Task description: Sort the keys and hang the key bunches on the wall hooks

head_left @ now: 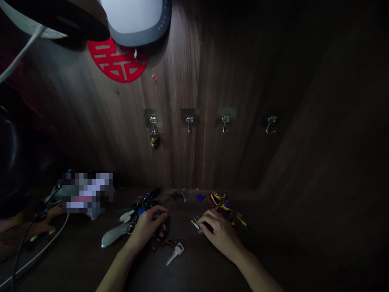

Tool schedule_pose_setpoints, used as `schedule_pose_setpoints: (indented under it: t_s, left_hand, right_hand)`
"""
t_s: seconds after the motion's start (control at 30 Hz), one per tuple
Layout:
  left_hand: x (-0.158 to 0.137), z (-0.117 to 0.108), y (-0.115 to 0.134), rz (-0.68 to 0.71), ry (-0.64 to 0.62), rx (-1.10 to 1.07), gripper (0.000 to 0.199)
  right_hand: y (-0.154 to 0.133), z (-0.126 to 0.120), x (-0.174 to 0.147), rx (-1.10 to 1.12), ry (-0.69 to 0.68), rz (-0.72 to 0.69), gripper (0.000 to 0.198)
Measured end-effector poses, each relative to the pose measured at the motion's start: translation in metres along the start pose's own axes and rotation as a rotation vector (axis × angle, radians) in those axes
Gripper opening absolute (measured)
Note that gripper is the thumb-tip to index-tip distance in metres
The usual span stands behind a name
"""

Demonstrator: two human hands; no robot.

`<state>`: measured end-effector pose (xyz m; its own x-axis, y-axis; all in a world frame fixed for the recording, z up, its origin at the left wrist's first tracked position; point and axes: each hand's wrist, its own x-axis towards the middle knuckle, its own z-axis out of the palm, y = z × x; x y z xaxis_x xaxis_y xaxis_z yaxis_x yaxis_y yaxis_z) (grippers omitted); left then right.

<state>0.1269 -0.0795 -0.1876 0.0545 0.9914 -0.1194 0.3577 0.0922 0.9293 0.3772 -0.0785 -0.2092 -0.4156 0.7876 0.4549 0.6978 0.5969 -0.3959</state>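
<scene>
My right hand pinches a small bunch of silver keys just above the dark wooden surface. Behind that hand lies a tangle of red, yellow and blue cords, with a blue tag to its left. My left hand is closed, fingers curled, over a pile of keys and fobs; what it grips is hidden. Left of it are a silver-grey fob and pale oval tags. One silver key with a red cord lies nearer me, and another key bunch rests against the wall.
Metal hooks line the wooden wall; a key ring with a yellow key hangs from the leftmost hook. Above are a red paper cutout and a grey cap. White cable and a blurred-out package lie left.
</scene>
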Motion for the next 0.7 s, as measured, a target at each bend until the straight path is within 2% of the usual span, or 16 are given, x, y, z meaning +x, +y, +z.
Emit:
schedule_pose_setpoints:
  t_s: [0.13, 0.27, 0.43, 0.53, 0.6, 0.7]
  left_hand:
    - [-0.001, -0.001, 0.003, 0.162, -0.007, 0.118, 0.025]
    - [-0.002, -0.004, 0.003, 0.199, -0.046, 0.185, 0.032]
    - [0.0, -0.002, 0.002, 0.373, 0.072, 0.36, 0.032]
    - [0.009, 0.004, 0.005, 0.502, 0.085, 0.489, 0.041]
    - [0.017, 0.009, 0.01, 0.515, 0.072, 0.596, 0.045]
    - [0.032, 0.013, 0.02, 0.437, 0.089, 0.729, 0.041]
  right_hand:
    - [0.0, -0.001, 0.0, 0.006, 0.003, 0.003, 0.015]
    - [0.0, -0.001, 0.0, 0.021, 0.002, 0.011, 0.015]
    - [0.0, -0.001, 0.001, 0.007, 0.005, 0.002, 0.017]
    - [-0.002, -0.002, 0.001, 0.002, -0.003, -0.001, 0.017]
    - [-0.002, -0.003, 0.001, 0.003, -0.001, 0.001, 0.017]
    - [-0.002, -0.003, 0.001, 0.01, 0.006, -0.002, 0.016]
